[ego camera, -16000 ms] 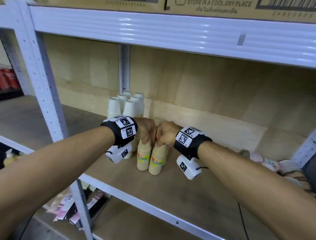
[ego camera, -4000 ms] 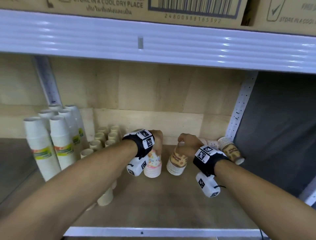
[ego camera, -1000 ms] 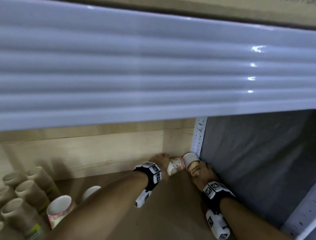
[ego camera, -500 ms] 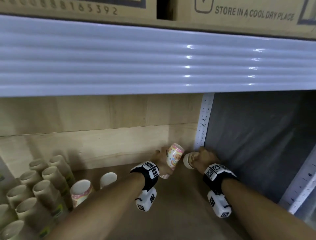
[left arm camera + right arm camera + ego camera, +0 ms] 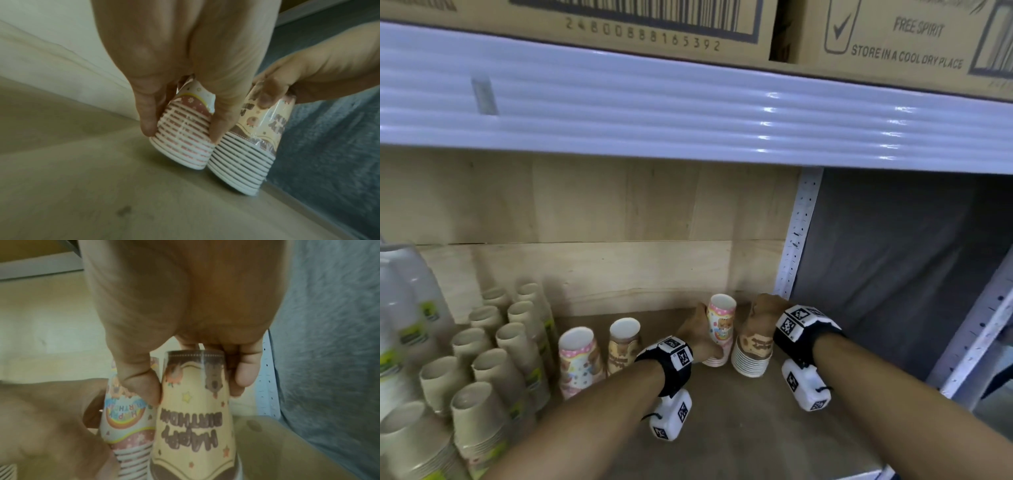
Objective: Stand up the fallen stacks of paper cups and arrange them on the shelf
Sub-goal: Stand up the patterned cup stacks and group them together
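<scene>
Head view, left hand [image 5: 700, 334]: wrapped round the pink stack [image 5: 719, 330], which stands mouth-down on the shelf [image 5: 739, 428] near the back board.
Head view, right hand [image 5: 762, 317]: set over the top of the brown stack [image 5: 751, 353], just right of the pink stack and close to the white post [image 5: 796, 236].
Head view, other cups: two more printed stacks [image 5: 599, 356] stand to the left; plain stacks [image 5: 496, 359] fill the shelf's left end.
Left wrist view, left fingers [image 5: 147, 113]: curled down both sides of the pink stack [image 5: 185, 138], thumb on one side and fingers on the other, tips near the lowest rims.
Left wrist view, stacks: the pink stack and the brown stack [image 5: 246, 155] stand upright, rims touching.
Right wrist view, right fingers [image 5: 244, 369]: bent round the upper end of the brown stack [image 5: 195, 418], thumb [image 5: 141, 378] pressed between the two stacks.
Right wrist view, left hand [image 5: 51, 426]: clasps the pink stack [image 5: 127, 418] from the left.
</scene>
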`<state>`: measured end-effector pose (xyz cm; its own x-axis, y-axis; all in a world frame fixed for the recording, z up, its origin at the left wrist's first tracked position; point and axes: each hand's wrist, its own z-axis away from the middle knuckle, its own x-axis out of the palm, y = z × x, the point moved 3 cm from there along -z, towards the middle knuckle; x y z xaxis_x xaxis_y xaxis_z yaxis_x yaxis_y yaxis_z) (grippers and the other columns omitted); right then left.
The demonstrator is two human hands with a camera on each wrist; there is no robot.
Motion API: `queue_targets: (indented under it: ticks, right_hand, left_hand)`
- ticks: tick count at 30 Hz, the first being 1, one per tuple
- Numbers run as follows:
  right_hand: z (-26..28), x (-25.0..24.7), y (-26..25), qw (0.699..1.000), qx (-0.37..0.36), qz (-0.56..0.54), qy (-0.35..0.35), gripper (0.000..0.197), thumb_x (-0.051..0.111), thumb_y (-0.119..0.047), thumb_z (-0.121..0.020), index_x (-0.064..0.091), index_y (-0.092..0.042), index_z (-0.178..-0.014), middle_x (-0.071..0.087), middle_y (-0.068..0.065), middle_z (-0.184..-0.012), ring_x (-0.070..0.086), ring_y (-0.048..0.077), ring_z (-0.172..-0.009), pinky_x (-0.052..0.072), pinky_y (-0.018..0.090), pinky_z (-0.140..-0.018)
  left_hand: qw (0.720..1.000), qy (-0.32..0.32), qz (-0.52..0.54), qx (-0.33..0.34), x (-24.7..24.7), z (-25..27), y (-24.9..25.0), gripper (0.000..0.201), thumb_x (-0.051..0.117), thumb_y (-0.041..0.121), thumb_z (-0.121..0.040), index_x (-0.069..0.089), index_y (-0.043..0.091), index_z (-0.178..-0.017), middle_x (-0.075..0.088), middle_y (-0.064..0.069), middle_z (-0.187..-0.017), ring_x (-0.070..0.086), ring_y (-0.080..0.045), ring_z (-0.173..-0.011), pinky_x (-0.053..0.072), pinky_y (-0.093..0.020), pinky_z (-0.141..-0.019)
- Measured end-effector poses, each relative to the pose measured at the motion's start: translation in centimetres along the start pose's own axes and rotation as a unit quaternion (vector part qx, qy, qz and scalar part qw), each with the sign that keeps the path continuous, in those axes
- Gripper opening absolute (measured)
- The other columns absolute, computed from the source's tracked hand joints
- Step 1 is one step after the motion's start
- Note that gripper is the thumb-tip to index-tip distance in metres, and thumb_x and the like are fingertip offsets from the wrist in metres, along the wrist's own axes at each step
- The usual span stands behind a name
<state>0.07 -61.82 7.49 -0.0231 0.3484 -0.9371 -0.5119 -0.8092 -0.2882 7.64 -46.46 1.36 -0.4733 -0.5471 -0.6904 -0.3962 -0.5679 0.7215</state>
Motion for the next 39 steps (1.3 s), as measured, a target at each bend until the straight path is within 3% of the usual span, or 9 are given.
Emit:
queue_targets:
  ticks: [9,12,16,20,24,26,28,33,39]
  right_hand:
    - [1.5,0.9,-1.5,0.998,-0.037,0.032,-0.028,0.065,0.076,-0.036,-0.073,0.056,-0.017,-0.132,0.060,0.007,-0.130,0.057,0.028,-0.121,0.046,0.034,-0.097]
    - [1.2,0.5,-1.6,0.996,-0.052,0.064,-0.036,0.058,0.066,-0.049,-0.064,0.058,-0.027,-0.117,0.062,0.000,-0.124,0.061,0.024,-0.109,0.050,0.037,-0.095]
    - [2.7,-1.1,-2.3,0.996,-0.055,0.061,-0.034,0.027,0.059,-0.033,-0.088,0.054,-0.028,-0.114,0.059,-0.004,-0.114,0.059,0.020,-0.102,0.048,0.027,-0.079]
    - [3.1,-2.2,-2.7,0.997,-0.062,0.047,-0.026,0.013,0.064,-0.037,-0.081,0.057,-0.026,-0.078,0.065,-0.003,-0.095,0.062,0.016,-0.083,0.047,0.026,-0.068]
    - [2.4,-2.4,-2.9,0.998,-0.042,0.055,0.013,0.032,0.068,-0.043,-0.078,0.068,-0.015,-0.094,0.069,0.001,-0.098,0.069,0.022,-0.091,0.052,0.029,-0.071]
    - [2.3,-2.2,-2.9,0.998,-0.033,0.056,0.023,0.043,0.065,-0.058,-0.062,0.065,-0.021,-0.084,0.069,-0.003,-0.085,0.069,0.017,-0.074,0.057,0.029,-0.064]
    - [2.5,-2.1,-3.0,0.998,-0.031,0.051,0.023,0.040,0.062,-0.057,-0.056,0.059,-0.023,-0.076,0.066,-0.003,-0.079,0.065,0.014,-0.066,0.054,0.026,-0.058]
    - [2.7,-1.6,-3.1,0.997,-0.061,0.046,0.008,0.026,0.061,-0.044,-0.080,0.062,-0.019,-0.087,0.061,-0.004,-0.075,0.060,0.010,-0.063,0.042,0.021,-0.049]
    - [2.5,-1.7,-2.4,0.996,-0.075,0.035,0.030,0.024,0.061,-0.030,-0.084,0.048,-0.021,-0.066,0.054,-0.006,-0.071,0.056,0.012,-0.064,0.042,0.024,-0.057]
  left_hand:
    - [1.000,0.000,0.024,-0.016,0.3,1.6,-1.1,0.092,0.090,0.025,-0.061,0.035,0.020,-0.134,0.056,0.000,-0.128,0.056,-0.022,-0.119,0.046,-0.038,-0.099]
    - [1.000,-0.002,0.013,-0.014,-0.2,1.8,-0.8,0.088,0.088,0.027,-0.062,0.036,0.018,-0.133,0.056,-0.001,-0.127,0.056,-0.023,-0.118,0.047,-0.039,-0.098]
    - [1.000,-0.010,-0.004,0.006,-1.9,1.7,1.0,0.083,0.084,0.023,-0.070,0.036,0.017,-0.137,0.055,-0.001,-0.128,0.055,-0.023,-0.118,0.046,-0.030,-0.089]
    - [0.999,-0.029,-0.020,0.028,-4.3,1.8,4.1,0.098,0.080,0.018,-0.076,0.018,0.019,-0.152,0.047,-0.009,-0.140,0.049,-0.029,-0.125,0.047,-0.033,-0.094]
    - [0.988,-0.043,-0.134,0.069,-5.7,1.7,6.7,0.086,0.079,0.023,-0.077,0.031,0.022,-0.147,0.046,-0.010,-0.135,0.052,-0.029,-0.119,0.050,-0.033,-0.090]
    - [0.978,-0.060,-0.185,0.076,-5.8,1.6,7.2,0.077,0.077,0.024,-0.079,0.038,0.021,-0.145,0.045,-0.011,-0.135,0.052,-0.030,-0.119,0.049,-0.031,-0.089]
    - [0.971,-0.077,-0.212,0.080,-5.7,1.4,7.6,0.071,0.075,0.021,-0.082,0.041,0.017,-0.144,0.044,-0.012,-0.139,0.050,-0.029,-0.123,0.045,-0.027,-0.086]
    - [0.962,-0.093,-0.236,0.098,-4.7,1.3,7.9,0.054,0.066,0.007,-0.088,0.050,0.008,-0.140,0.050,-0.012,-0.140,0.052,-0.028,-0.124,0.045,-0.028,-0.085]
    - [0.961,-0.094,-0.237,0.105,-4.8,1.2,7.9,0.051,0.070,0.011,-0.084,0.057,0.008,-0.133,0.058,-0.012,-0.131,0.058,-0.028,-0.114,0.053,-0.032,-0.087]
